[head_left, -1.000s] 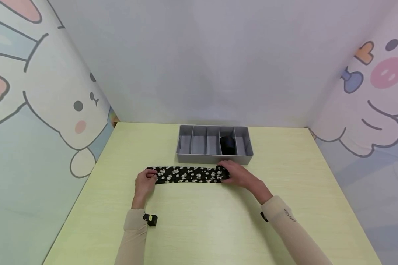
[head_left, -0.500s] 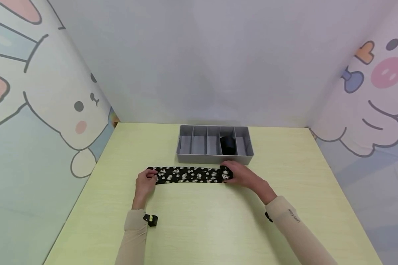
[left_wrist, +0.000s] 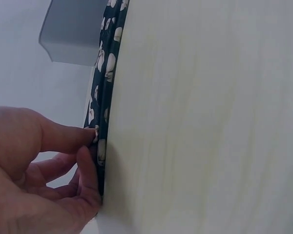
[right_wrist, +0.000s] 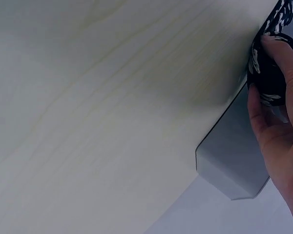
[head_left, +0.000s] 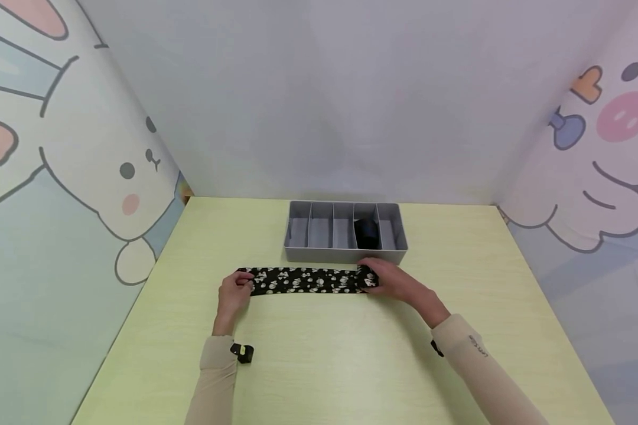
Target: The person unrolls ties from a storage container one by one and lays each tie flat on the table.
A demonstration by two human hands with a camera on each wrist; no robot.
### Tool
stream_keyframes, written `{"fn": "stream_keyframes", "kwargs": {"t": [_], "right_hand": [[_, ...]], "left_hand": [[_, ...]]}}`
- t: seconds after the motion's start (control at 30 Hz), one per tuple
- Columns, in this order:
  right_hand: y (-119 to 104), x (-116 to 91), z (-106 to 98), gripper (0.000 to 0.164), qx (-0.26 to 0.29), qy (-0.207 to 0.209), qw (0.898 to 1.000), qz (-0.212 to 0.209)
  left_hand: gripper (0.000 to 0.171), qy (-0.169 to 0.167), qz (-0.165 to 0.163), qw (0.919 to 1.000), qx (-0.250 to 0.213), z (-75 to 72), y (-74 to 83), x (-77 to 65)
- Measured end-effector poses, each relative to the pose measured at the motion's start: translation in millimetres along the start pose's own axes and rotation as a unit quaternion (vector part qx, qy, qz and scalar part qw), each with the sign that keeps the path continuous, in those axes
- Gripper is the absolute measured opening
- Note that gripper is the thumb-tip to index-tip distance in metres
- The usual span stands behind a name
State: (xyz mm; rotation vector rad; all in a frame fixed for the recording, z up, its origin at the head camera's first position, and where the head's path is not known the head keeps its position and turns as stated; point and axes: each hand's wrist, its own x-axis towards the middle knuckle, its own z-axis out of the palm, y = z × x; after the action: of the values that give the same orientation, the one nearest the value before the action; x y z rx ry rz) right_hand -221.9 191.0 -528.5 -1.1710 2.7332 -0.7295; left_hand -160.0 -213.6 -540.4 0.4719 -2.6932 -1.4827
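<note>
A rabbit-printed cloth [head_left: 85,153] hangs along the left edge of the desk [head_left: 319,366]. Well in from that edge, the left hand [head_left: 234,293], its sleeve [head_left: 216,360] wearing a black device [head_left: 243,353], pinches one end of a black, white-patterned fabric strip [head_left: 308,280], which lies flat, roughly parallel to the desk's far edge. Behind it, near that far edge, stands a grey five-compartment tray [head_left: 326,255]; a black item [head_left: 369,234] sits in the fourth compartment from the left. The right hand [head_left: 396,280] grips the strip's curled-over right end, just before the tray. Its cuff [head_left: 459,336] bears small dark lettering (too blurred to read).
</note>
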Motion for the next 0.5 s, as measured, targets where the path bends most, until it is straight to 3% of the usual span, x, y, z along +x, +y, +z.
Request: {"fn": "stream_keyframes", "kwargs": {"t": [0.5], "right_hand": [[9.3, -9.5, -2.7, 0.067, -0.002, -0.001, 1.000, -0.005]], "left_hand": [[0.018, -0.004, -0.003, 1.0000, 0.004, -0.2, 0.7, -0.8]]}}
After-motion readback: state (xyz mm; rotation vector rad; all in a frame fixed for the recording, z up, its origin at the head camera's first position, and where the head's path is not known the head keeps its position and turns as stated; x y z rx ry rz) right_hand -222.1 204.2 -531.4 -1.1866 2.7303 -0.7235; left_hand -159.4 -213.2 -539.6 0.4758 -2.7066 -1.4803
